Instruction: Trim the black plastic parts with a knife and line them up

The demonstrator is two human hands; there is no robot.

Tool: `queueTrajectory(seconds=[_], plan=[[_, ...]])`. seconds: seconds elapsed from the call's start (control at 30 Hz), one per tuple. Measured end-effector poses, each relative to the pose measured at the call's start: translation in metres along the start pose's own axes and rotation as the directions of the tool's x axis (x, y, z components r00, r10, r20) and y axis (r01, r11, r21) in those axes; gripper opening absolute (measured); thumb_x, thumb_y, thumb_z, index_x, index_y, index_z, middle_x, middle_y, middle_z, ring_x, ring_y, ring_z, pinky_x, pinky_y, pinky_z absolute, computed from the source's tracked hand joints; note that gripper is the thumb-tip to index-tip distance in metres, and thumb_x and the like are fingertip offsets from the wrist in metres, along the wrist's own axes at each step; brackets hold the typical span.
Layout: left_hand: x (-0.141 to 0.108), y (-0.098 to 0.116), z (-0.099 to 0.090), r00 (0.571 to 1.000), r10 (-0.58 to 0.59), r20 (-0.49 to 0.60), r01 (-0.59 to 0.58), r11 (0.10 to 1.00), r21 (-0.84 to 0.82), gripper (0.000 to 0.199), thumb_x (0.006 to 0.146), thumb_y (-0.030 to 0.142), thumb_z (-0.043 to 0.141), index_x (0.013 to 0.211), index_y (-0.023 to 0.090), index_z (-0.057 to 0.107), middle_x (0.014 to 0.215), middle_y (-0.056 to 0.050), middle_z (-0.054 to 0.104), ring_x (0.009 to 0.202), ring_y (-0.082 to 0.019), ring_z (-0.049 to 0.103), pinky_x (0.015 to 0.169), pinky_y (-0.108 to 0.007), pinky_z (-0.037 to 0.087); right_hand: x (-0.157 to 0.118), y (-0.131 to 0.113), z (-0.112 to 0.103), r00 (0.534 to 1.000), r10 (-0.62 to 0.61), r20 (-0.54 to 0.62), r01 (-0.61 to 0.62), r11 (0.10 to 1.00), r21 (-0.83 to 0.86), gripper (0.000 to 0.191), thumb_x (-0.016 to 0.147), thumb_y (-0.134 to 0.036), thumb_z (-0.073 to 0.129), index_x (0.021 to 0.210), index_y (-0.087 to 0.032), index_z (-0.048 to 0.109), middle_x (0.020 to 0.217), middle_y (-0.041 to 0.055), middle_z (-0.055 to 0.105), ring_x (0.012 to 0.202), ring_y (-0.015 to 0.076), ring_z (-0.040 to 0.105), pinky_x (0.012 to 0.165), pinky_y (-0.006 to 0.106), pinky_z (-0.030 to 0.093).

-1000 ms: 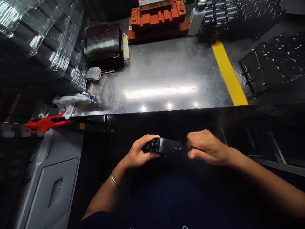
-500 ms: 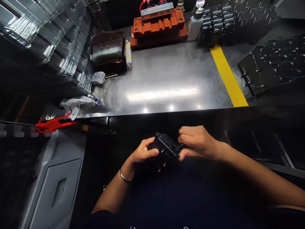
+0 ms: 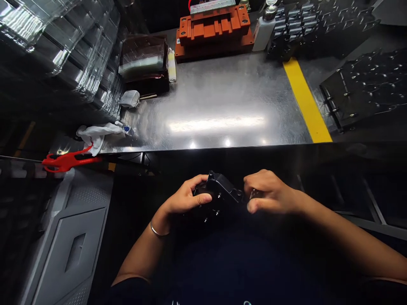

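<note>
My left hand (image 3: 187, 197) grips a black plastic part (image 3: 224, 186) in front of my body, thumb across its near face and fingers behind it. Small shiny metal pins or screws show on the part, whose lower portion fades into the dark clothing. To its right, and apart from it, my right hand (image 3: 270, 192) has its fingers curled in towards the thumb. A tiny glint (image 3: 252, 193) shows between thumb and fingers; what it belongs to is too small to make out.
A metal bench (image 3: 203, 97) with a yellow stripe (image 3: 307, 99) lies beyond my hands. On it stand an orange fixture (image 3: 216, 36), a white bottle (image 3: 263, 31), plastic-wrapped stacks (image 3: 92, 63) and racks of black parts (image 3: 365, 89). Red scissors (image 3: 71, 161) lie at the left edge.
My right hand has drawn away to the right from the black part, leaving a gap. The left hand and the part have shifted slightly, the part turning a little.
</note>
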State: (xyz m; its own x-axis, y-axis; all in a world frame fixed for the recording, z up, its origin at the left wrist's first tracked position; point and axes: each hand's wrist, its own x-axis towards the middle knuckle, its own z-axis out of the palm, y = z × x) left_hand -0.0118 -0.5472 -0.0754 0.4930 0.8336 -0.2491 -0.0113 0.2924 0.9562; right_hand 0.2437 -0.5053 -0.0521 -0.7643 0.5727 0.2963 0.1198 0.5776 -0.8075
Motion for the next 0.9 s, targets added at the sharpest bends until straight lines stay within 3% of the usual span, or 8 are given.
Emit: queueTrajectory(seconds=[0.13, 0.2, 0.27, 0.33, 0.4, 0.5, 0.67, 0.9], plan=[[0.002, 0.008, -0.002, 1.000, 0.010, 0.003, -0.011, 0.955, 0.298, 0.047, 0.075, 0.033, 0.075, 0.118, 0.020, 0.062, 0.106, -0.008, 0.067, 0.094, -0.021, 0.063, 0.082, -0.029, 0.049, 0.001, 0.005, 0.014, 0.937, 0.348, 0.011, -0.347, 0.930, 0.125, 0.037, 0.079, -0.047, 0.069, 0.093, -0.013, 0.067, 0.068, 0.0010, 0.064, 0.055, 0.0072, 0.054, 0.050, 0.017, 0.040], [0.001, -0.001, 0.000, 0.959, 0.122, -0.257, -0.015, 0.924, 0.381, 0.050, 0.076, 0.032, 0.075, 0.122, 0.022, 0.059, 0.113, -0.008, 0.066, 0.105, -0.022, 0.062, 0.094, -0.034, 0.046, -0.003, 0.011, 0.026, 0.857, 0.513, -0.049, -0.493, 0.845, 0.209, 0.035, 0.080, -0.047, 0.065, 0.084, -0.012, 0.068, 0.063, 0.0008, 0.060, 0.052, 0.0073, 0.051, 0.047, 0.018, 0.038], [-0.002, -0.015, 0.005, 0.723, 0.226, -0.653, -0.014, 0.950, 0.313, 0.055, 0.077, 0.030, 0.075, 0.126, 0.022, 0.053, 0.124, -0.010, 0.061, 0.120, -0.022, 0.054, 0.105, -0.037, 0.038, -0.009, 0.018, 0.040, 0.715, 0.667, -0.207, -0.581, 0.733, 0.354, 0.041, 0.079, -0.053, 0.064, 0.081, -0.012, 0.067, 0.063, 0.0021, 0.060, 0.053, 0.0088, 0.051, 0.048, 0.020, 0.039], [-0.004, -0.029, 0.013, 0.503, 0.052, -0.863, -0.084, 0.996, 0.012, 0.058, 0.076, 0.030, 0.076, 0.127, 0.022, 0.049, 0.132, -0.011, 0.055, 0.127, -0.022, 0.049, 0.107, -0.039, 0.037, -0.014, 0.024, 0.056, 0.564, 0.773, -0.292, -0.579, 0.622, 0.528, 0.047, 0.078, -0.059, 0.063, 0.083, -0.012, 0.066, 0.064, 0.0032, 0.061, 0.055, 0.0107, 0.053, 0.051, 0.022, 0.042], [-0.004, -0.037, 0.024, 0.598, -0.260, -0.758, -0.130, 0.902, -0.411, 0.055, 0.074, 0.032, 0.078, 0.121, 0.019, 0.053, 0.129, -0.012, 0.058, 0.123, -0.024, 0.054, 0.102, -0.041, 0.043, -0.016, 0.025, 0.073, 0.501, 0.819, -0.279, -0.538, 0.547, 0.641, 0.050, 0.077, -0.062, 0.063, 0.086, -0.013, 0.065, 0.067, 0.0041, 0.062, 0.058, 0.0122, 0.055, 0.054, 0.024, 0.046], [0.002, -0.037, 0.042, 0.760, -0.443, -0.475, -0.077, 0.665, -0.743, 0.037, 0.071, 0.033, 0.080, 0.099, 0.013, 0.065, 0.104, -0.010, 0.070, 0.102, -0.023, 0.066, 0.093, -0.038, 0.051, -0.012, 0.020, 0.092, 0.563, 0.800, -0.205, -0.508, 0.531, 0.678, 0.051, 0.074, -0.062, 0.066, 0.091, -0.014, 0.064, 0.070, 0.0032, 0.062, 0.060, 0.0112, 0.055, 0.054, 0.023, 0.047], [0.009, -0.023, 0.054, 0.700, -0.565, -0.437, -0.086, 0.541, -0.837, 0.014, 0.078, 0.023, 0.073, 0.087, 0.013, 0.070, 0.087, -0.004, 0.073, 0.078, -0.016, 0.069, 0.081, -0.031, 0.057, -0.010, 0.021, 0.088, 0.520, 0.777, -0.354, -0.455, 0.603, 0.655, 0.044, 0.090, -0.056, 0.048, 0.102, -0.017, 0.062, 0.077, 0.0023, 0.059, 0.060, 0.0086, 0.053, 0.050, 0.021, 0.048], [0.006, -0.014, 0.059, 0.708, -0.625, -0.328, -0.007, 0.459, -0.888, 0.012, 0.085, 0.021, 0.065, 0.092, 0.012, 0.070, 0.089, -0.006, 0.073, 0.076, -0.015, 0.069, 0.076, -0.031, 0.059, -0.015, 0.017, 0.072, 0.671, 0.518, -0.531, -0.440, 0.854, 0.278, 0.035, 0.094, -0.039, 0.048, 0.108, -0.017, 0.070, 0.070, 0.0022, 0.057, 0.066, 0.0121, 0.056, 0.062, 0.027, 0.050]])
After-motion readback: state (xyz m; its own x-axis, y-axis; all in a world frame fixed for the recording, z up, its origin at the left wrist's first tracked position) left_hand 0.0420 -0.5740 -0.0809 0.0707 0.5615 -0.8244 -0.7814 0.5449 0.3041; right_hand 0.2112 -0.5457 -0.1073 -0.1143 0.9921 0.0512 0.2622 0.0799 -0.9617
